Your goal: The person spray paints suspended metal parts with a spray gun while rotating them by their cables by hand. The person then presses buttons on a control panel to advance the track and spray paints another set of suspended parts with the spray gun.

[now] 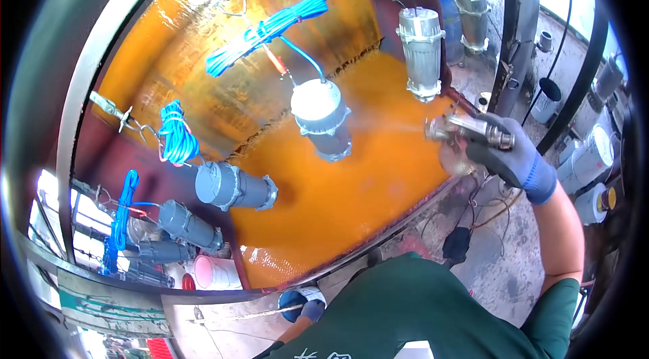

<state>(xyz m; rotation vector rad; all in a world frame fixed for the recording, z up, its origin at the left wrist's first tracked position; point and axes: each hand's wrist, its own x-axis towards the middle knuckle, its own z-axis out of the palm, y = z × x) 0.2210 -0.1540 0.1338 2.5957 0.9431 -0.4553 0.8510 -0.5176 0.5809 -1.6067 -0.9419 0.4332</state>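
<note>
The person's right hand (pixel 503 156), in a grey knit glove with a blue cuff, is wrapped tight around a metal spray gun (pixel 470 130), its nozzle aimed left at a grey cylindrical pump housing (pixel 323 119) that hangs by a blue coiled cable (pixel 267 31) in front of an orange-stained curved booth wall (pixel 351 190). A faint mist shows between nozzle and housing. The left hand (pixel 311 308), also in a blue glove, sits low near the body and appears to hold a thin rod or wire; whether that grip is closed cannot be told.

A second unpainted silvery housing (pixel 421 53) hangs just to the right, and darker grey ones (pixel 233 186) hang to the left.

Risks, as a judgement — the hanging housing could swing or turn under the spray, leaving patchy cover; holding the gun on one spot might cause runs. Overspray may drift onto the silvery housing nearby — or onto the bare forearm, since only the hand is gloved.
</note>
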